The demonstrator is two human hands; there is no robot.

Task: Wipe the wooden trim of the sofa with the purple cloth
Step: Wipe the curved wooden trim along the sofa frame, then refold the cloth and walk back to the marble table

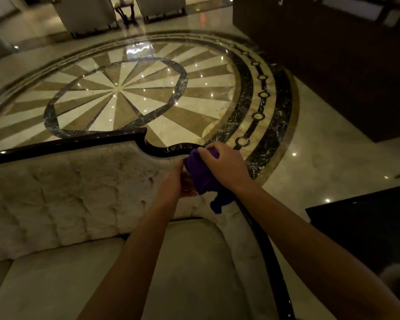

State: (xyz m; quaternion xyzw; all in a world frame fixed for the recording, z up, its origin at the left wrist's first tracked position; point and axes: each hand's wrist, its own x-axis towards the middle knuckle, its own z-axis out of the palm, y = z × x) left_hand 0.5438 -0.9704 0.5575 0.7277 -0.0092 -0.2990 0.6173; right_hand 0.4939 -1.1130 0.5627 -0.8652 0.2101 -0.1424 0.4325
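Nearest, two bare forearms reaching over the pale sofa seat (189,262) toward the corner of its back. Right hand (224,165) curled round the bunched purple cloth (200,174), pressing it onto the dark wooden trim (171,149) at the dip in the rail; left hand (178,183) just below and inside the grip, seemingly pinching the cloth's lower fold, fingers partly hidden. Trim running long to the left of the grip along the backrest top and back down the arm toward the body, both stretches unobstructed, with open marble floor (125,88) beyond the rail's far edge.
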